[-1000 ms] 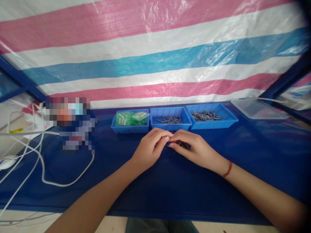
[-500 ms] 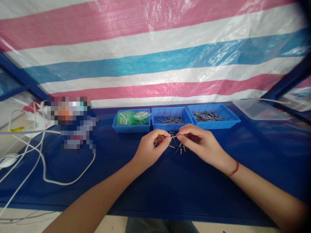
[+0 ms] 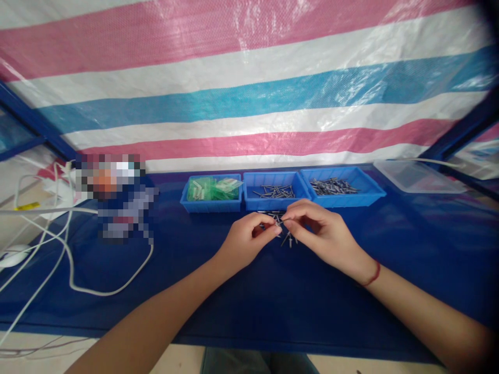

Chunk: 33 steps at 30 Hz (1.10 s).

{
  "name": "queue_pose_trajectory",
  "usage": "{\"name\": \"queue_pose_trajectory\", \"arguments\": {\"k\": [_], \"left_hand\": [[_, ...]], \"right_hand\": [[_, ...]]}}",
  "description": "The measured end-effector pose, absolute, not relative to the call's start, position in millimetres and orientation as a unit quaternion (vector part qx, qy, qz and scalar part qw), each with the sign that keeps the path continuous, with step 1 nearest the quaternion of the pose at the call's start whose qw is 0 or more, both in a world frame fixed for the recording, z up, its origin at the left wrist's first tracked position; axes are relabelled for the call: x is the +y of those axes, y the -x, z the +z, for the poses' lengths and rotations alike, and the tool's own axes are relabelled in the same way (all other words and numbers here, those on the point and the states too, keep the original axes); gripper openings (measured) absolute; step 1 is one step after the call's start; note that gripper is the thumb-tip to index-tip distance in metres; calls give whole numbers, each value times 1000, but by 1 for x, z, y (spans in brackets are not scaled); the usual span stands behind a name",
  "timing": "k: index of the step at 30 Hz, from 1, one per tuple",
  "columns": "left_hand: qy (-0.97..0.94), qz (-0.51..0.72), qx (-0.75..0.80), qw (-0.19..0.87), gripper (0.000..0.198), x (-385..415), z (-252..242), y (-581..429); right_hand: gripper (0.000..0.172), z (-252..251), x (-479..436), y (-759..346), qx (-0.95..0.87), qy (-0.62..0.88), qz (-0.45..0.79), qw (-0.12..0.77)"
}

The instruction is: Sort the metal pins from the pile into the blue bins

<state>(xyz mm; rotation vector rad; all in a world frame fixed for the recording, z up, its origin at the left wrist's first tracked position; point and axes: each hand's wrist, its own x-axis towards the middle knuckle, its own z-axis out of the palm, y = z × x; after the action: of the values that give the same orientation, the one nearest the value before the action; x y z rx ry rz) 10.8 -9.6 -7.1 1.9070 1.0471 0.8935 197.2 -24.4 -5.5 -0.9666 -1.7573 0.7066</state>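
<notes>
Over a small pile of blind rivets (image 3: 289, 241) on the blue table (image 3: 249, 306), my two hands meet fingertip to fingertip. My left hand (image 3: 249, 236) pinches one end of a thin metal rivet (image 3: 280, 223) between thumb and forefinger. Pinched on the other end of the same rivet is my right hand (image 3: 325, 228), which has a red string round its wrist. My fingers hide much of the rivet and part of the pile. Just behind stands the middle blue bin (image 3: 251, 203), with more rivets in it.
The right blue bin (image 3: 366, 197) holds many rivets; the left blue bin (image 3: 210, 208) holds green packets. A clear plastic lid (image 3: 421, 176) lies at the back right. White cables (image 3: 105, 294) loop across the left side. Behind hangs a striped sheet (image 3: 249, 104).
My left hand has shifted slightly right and down, its fingertips closer to my right hand's. The held rivet now sits more tilted. The bins have not moved.
</notes>
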Motion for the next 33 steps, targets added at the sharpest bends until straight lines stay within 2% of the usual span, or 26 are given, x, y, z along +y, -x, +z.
{"name": "queue_pose_trajectory", "arguments": {"k": [7, 12, 16, 19, 24, 28, 33], "left_hand": [[-769, 366, 428, 303, 21, -9, -3, -8], [-842, 269, 434, 174, 23, -4, 4, 3], [-864, 191, 452, 110, 31, 1, 4, 13], [-874, 154, 450, 97, 36, 2, 1, 15], [-880, 128, 446, 102, 26, 3, -1, 14], [-875, 123, 454, 117, 20, 5, -1, 14], [-875, 125, 454, 113, 23, 8, -3, 14]], "right_hand": [[5, -4, -20, -200, -765, 395, 238, 448], [12, -4, -9, -213, -777, 429, 171, 429], [13, -2, 8, -247, -723, 523, 45, 449], [12, 1, 20, -283, -673, 604, -58, 423], [22, -3, 29, -326, -617, 690, -117, 359], [23, -6, 31, -322, -619, 690, -120, 357], [17, -4, 20, -279, -691, 600, -123, 384]]}}
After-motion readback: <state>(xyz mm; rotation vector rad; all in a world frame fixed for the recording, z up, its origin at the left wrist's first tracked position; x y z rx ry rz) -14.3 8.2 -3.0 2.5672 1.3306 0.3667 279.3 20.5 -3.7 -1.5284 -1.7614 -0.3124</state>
